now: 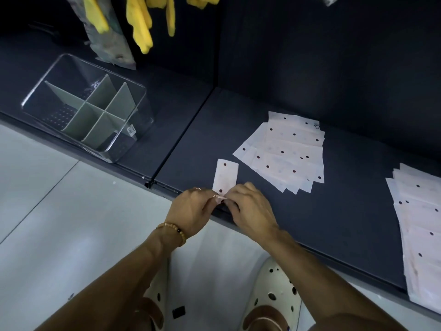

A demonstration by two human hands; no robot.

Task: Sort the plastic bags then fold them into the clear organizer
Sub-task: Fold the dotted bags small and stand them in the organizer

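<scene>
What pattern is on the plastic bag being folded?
Pale pink-white with scattered dark red dots, seen in the head view on the folded plastic bag.

The clear organizer (88,111) stands on the dark shelf (334,211), and it is the landmark. Above it, yellow gloves (140,22) and a patterned bag (112,41) hang low and block the way from behind. To the right of the organizer, bare shelf is free up to the fanned bags (286,154). Farther right, a second bag pile (420,225) covers the shelf edge. Between the two piles, the shelf is open.
</scene>
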